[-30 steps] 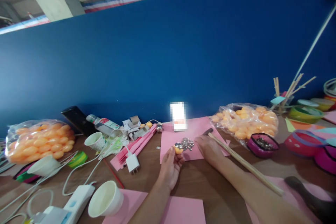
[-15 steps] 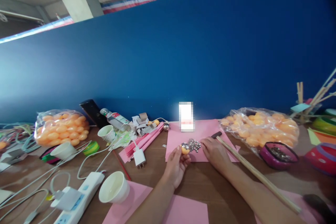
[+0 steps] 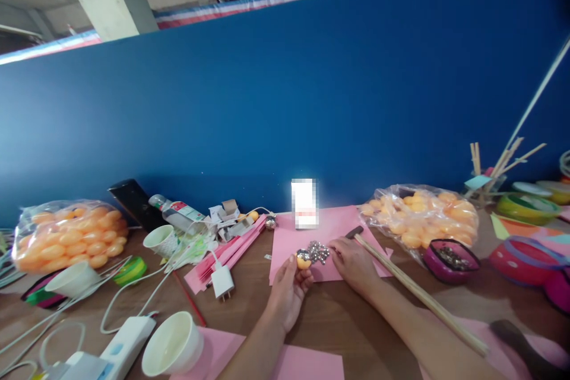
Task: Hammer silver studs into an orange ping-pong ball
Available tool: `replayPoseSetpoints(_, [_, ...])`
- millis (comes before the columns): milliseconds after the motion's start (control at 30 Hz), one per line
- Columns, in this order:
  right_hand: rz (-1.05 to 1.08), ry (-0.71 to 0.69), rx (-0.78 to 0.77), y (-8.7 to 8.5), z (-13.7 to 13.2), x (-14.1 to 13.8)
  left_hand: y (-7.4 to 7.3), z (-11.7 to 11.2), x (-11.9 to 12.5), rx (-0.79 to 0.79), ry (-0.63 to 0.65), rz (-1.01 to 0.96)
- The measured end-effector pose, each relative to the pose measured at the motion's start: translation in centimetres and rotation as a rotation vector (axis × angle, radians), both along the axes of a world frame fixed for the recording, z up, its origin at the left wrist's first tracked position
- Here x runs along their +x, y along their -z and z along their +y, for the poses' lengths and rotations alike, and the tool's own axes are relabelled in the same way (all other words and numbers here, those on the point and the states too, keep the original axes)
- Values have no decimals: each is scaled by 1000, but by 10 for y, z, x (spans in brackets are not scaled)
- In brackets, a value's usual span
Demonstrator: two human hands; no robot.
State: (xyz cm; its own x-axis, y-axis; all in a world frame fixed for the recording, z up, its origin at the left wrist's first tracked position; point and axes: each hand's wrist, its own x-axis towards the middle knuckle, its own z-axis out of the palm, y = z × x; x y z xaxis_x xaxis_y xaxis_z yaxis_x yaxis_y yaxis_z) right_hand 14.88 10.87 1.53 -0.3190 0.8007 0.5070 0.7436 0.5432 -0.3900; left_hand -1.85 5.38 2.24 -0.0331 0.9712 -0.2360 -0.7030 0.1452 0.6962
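Observation:
Held in the fingers of my left hand (image 3: pixel 288 286) is a small orange plastic ball (image 3: pixel 303 261), its upper side covered with shiny silver pieces that look like thumbtacks. Right beside the ball, a pile of the same silver tacks (image 3: pixel 319 252) lies on a pink paper sheet (image 3: pixel 285 237). My right hand (image 3: pixel 352 260) rests palm down at the pile's right edge. Its fingers are bent and drawn together at the tacks; whatever they pinch is hidden. A hammer (image 3: pixel 414 288) with a wooden handle lies just right of that hand.
Bags of orange balls (image 3: pixel 73 237) and more orange balls (image 3: pixel 423 214) stand left and right. A purple bowl (image 3: pixel 450 261) contains small metal pieces. On the left are a white cup (image 3: pixel 171 344), a power strip (image 3: pixel 127 347), cables and a charger (image 3: pixel 221 281). A blue partition (image 3: pixel 285 89) stands behind.
The view has turned slightly to the right, so things appear shifted left. My left hand still holds the ball, and my right hand stays beside the tack pile.

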Motion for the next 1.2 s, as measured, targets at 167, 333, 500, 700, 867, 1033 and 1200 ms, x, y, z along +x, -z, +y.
replayPoseSetpoints(167, [11, -1, 8, -3, -2, -1, 3, 1, -2, 6, -4, 5])
replayPoseSetpoints(333, [23, 1, 4, 0, 0, 0, 3, 1, -2, 7, -3, 7])
replayPoseSetpoints(500, [42, 21, -11, 3, 1, 1, 0, -1, -1, 7, 6, 13])
replayPoseSetpoints(700, [37, 8, 16, 1, 1, 1, 3, -1, -1, 8, -8, 6])
replayPoseSetpoints(867, [50, -15, -31, 3, 2, 2, 4, -1, -2, 9, 4, 11])
replayPoseSetpoints(1033, [52, -24, -47, 2, 1, 2, 4, -1, -2, 0, -4, 11])
replayPoseSetpoints(1200, [43, -51, -47, 0, 0, 2, 6, 0, -2, 2, 2, 16])
